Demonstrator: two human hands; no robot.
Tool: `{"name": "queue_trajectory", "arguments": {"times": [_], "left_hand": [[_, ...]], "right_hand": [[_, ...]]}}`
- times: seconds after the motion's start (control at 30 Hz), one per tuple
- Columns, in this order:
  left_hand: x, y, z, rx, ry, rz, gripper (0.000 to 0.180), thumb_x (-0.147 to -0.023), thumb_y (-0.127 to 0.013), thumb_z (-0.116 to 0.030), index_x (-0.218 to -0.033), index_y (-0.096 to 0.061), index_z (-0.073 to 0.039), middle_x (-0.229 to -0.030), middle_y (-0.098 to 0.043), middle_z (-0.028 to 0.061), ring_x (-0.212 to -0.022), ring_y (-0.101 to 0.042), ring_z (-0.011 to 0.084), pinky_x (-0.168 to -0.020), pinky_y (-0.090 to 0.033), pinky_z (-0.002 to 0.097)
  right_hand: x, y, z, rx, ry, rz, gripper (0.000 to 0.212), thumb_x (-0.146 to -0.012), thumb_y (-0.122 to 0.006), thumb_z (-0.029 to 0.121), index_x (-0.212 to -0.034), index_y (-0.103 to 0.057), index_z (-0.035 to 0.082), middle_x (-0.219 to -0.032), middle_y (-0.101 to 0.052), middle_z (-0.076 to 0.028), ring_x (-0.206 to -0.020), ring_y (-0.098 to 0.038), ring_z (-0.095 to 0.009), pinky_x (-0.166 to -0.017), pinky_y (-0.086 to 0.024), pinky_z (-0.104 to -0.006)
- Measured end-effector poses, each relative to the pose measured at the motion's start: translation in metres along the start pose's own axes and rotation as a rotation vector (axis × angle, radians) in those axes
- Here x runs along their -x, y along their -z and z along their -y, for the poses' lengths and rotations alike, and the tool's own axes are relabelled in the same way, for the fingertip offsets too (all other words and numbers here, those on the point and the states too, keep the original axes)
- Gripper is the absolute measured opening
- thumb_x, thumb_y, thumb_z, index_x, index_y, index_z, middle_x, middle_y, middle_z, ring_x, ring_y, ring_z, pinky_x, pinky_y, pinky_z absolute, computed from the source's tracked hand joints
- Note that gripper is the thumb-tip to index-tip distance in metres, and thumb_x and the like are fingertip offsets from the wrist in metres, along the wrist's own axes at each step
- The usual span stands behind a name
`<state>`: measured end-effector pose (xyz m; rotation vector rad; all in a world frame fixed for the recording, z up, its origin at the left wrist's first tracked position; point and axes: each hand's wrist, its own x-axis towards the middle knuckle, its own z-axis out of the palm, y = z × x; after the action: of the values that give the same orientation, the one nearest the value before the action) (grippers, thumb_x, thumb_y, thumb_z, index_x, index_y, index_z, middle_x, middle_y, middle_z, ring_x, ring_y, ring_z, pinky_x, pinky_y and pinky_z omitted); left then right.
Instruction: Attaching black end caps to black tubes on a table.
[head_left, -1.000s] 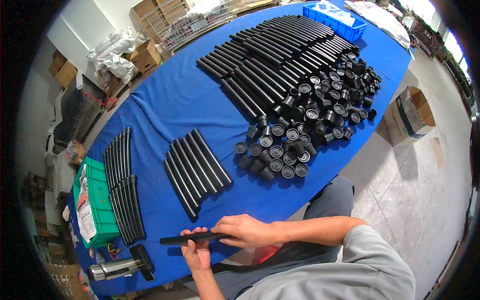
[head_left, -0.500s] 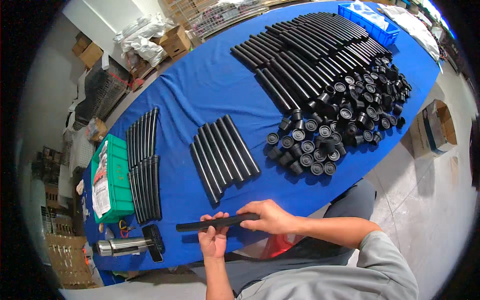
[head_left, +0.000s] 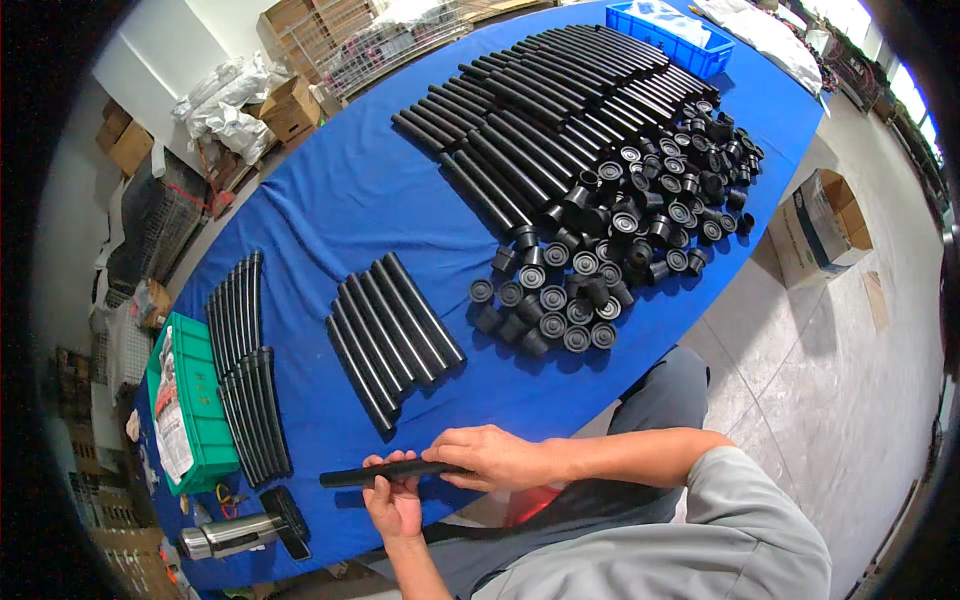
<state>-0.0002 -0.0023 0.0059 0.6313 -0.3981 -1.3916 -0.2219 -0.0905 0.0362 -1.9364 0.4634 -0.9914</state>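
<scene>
A black tube (head_left: 350,477) lies nearly level across both hands at the table's near edge. My left hand (head_left: 397,508) is closed round its middle from below, thumb and fingers on either side. My right hand (head_left: 497,458) wraps over the right end and hides it, so I cannot see whether a cap sits there. Just beyond the hands is a row of loose black tubes (head_left: 385,335) side by side on the blue cloth. Farther right lies a heap of black round caps (head_left: 553,297), ridged on their faces.
Many more black tubes (head_left: 520,85) are stacked at the back, beside a blue crate (head_left: 690,55). To the left are two bundles of tubes (head_left: 250,410), a green crate (head_left: 205,425) and a steel flask (head_left: 230,535). A cardboard box (head_left: 815,235) stands on the floor at right.
The whole scene has shifted left in the picture as the view turned. Both hands still grip the same tube, with little change in their hold.
</scene>
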Motion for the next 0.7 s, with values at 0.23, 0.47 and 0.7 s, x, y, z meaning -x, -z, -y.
{"name": "queue_trajectory", "arguments": {"times": [0.23,0.47,0.7], "left_hand": [[0.001,-0.007,0.001,-0.040,-0.013,-0.083,0.034,-0.091,-0.068,-0.009,-0.120,-0.050,-0.003,-0.119,-0.063,0.0257,-0.116,-0.061,0.0409,-0.098,-0.054,0.0524],[0.002,-0.001,-0.002,0.034,0.005,-0.021,0.032,-0.091,-0.067,-0.007,-0.119,-0.051,-0.002,-0.121,-0.061,0.0267,-0.118,-0.060,0.0414,-0.100,-0.053,0.0532],[0.001,-0.003,-0.002,0.044,0.004,-0.051,0.032,-0.091,-0.067,-0.005,-0.119,-0.051,-0.003,-0.123,-0.061,0.0270,-0.119,-0.059,0.0418,-0.099,-0.053,0.0544]], "right_hand": [[0.001,-0.001,-0.008,-0.122,-0.215,0.069,0.037,-0.084,-0.068,0.015,-0.115,-0.061,-0.002,-0.097,-0.063,-0.019,-0.091,-0.064,-0.035,-0.076,-0.053,-0.0429],[-0.010,0.013,0.007,-0.514,-0.601,0.154,0.032,-0.089,-0.067,0.020,-0.109,-0.065,-0.004,-0.077,-0.068,-0.017,-0.058,-0.068,-0.026,-0.058,-0.054,-0.0376],[0.001,-0.002,-0.005,0.013,-0.012,-0.011,0.032,-0.086,-0.068,0.014,-0.113,-0.061,-0.001,-0.091,-0.063,-0.016,-0.081,-0.065,-0.033,-0.070,-0.052,-0.0441]]}}
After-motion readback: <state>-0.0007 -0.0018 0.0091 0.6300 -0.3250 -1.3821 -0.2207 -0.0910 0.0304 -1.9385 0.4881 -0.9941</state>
